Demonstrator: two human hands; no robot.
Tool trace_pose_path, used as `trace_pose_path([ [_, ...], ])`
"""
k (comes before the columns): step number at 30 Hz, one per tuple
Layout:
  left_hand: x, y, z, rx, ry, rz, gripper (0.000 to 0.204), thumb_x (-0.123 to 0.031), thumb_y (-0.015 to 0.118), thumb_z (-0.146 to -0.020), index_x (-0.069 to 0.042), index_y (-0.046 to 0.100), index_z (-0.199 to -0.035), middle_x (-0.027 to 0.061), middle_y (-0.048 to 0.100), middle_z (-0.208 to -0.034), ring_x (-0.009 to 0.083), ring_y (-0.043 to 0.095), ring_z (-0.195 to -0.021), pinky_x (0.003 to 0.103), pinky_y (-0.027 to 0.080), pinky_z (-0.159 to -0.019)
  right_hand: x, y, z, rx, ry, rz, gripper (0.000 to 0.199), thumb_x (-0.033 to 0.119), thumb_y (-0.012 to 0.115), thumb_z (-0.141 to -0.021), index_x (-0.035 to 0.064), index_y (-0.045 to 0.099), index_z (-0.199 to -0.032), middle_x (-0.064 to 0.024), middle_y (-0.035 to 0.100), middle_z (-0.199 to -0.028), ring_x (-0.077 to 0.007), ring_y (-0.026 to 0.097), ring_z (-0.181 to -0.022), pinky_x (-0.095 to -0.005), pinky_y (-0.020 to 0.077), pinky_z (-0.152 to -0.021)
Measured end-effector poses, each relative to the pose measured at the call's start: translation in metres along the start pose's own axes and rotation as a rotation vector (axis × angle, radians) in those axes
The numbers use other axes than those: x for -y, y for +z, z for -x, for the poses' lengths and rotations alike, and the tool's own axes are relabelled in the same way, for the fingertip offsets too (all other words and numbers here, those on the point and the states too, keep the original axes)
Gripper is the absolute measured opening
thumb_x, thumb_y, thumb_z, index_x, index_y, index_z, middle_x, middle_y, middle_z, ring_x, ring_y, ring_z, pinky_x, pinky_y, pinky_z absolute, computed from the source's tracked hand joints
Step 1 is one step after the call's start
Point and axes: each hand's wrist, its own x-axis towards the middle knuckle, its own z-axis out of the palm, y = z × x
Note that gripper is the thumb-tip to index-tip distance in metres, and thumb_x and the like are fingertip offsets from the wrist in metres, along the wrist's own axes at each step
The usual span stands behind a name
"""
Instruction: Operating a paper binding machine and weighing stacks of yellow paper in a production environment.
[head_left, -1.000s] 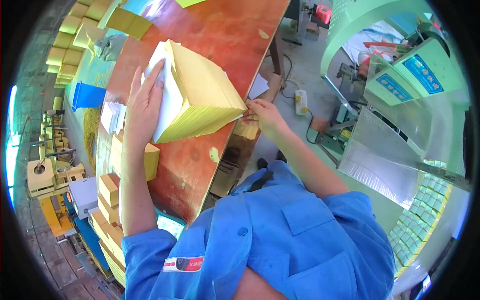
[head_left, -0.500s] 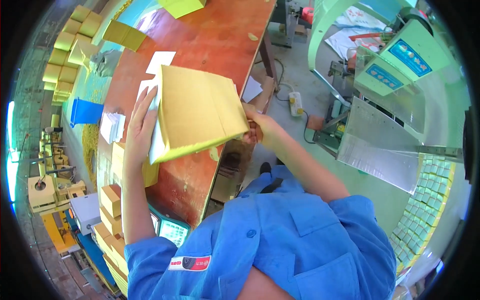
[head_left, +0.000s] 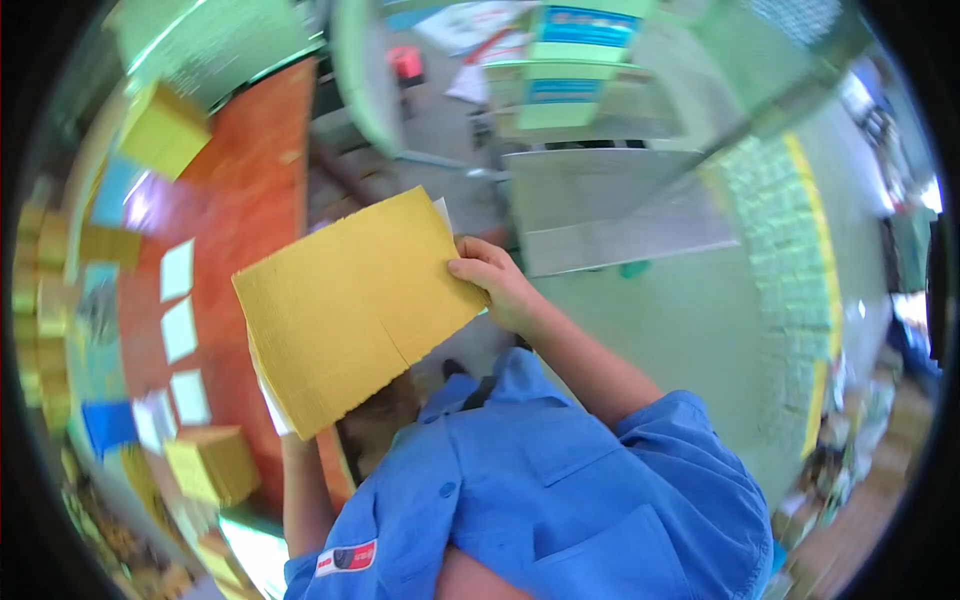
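right hand (head_left: 497, 288): fingers grip yellow cardboard sheet (head_left: 355, 305) at its edge | left hand: hidden behind sheet, grip cannot be told | sheet held tilted over red worktop (head_left: 250, 200)

A packing workshop: a long red worktable (head_left: 255, 190) with yellow cartons (head_left: 160, 130), green machinery (head_left: 590, 60) alongside.

One flat yellow cardboard sheet (head_left: 355, 305) up in the air, and one right hand (head_left: 495, 285) visible on its edge; the left hand is hidden behind the sheet, so just one hand counted. On the red-brown counter (head_left: 265, 180), three white paper slips (head_left: 180, 330) in a row. One yellow box (head_left: 165, 130) at the far end, one more yellow box (head_left: 208, 465) at the near end, so two. One blue box (head_left: 108, 422) by the counter's left edge. The blurred stacks along the left rim can't be counted.
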Motion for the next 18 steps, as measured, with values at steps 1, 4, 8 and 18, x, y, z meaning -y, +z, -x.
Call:
trace_pose_path([
  [1,0.035,0.006,-0.001,0.065,-0.051,0.025,0.048,-0.038,0.04,-0.103,-0.012,0.039,-0.143,0.0083,0.053,-0.129,0.0222,0.054,-0.117,0.037,0.048,-0.097,0.024,-0.02,0.019,-0.116,0.015,0.12,0.04,0.019,0.061,-0.087,-0.0031,0.056,-0.119,-0.0086,0.064,-0.105,-0.0151,0.059,-0.098,-0.0298,0.0468,-0.085],
  [4,0.146,0.069,-0.038,0.221,-0.178,0.08,0.05,-0.04,0.04,-0.102,-0.013,0.038,-0.144,0.0093,0.05,-0.132,0.0235,0.052,-0.119,0.038,0.047,-0.098,0.072,-0.095,0.073,-0.277,-0.147,0.043,0.051,0.018,0.059,-0.086,-0.0012,0.05,-0.132,-0.0115,0.062,-0.117,-0.0178,0.058,-0.112,-0.0321,0.0464,-0.093],
  [8,0.282,0.185,-0.104,0.328,-0.297,0.114,0.052,-0.043,0.039,-0.102,-0.013,0.037,-0.145,0.0108,0.048,-0.136,0.0254,0.05,-0.122,0.04,0.046,-0.1,0.136,-0.194,0.134,-0.435,-0.171,0.099,0.059,0.013,0.058,-0.086,0.0007,0.042,-0.141,-0.0122,0.059,-0.125,-0.0197,0.056,-0.115,-0.0329,0.0424,-0.098],
  [18,0.382,0.345,-0.166,0.349,0.639,-1.346,0.057,-0.043,0.035,-0.102,-0.008,0.034,-0.147,0.0207,0.034,-0.146,0.0392,0.032,-0.135,0.046,0.026,-0.113,0.19,-0.435,0.145,-0.381,-0.052,0.208,0.052,0.02,0.053,-0.095,0.0029,0.042,-0.142,-0.0083,0.054,-0.133,-0.0181,0.05,-0.122,-0.033,0.0381,-0.102],
])
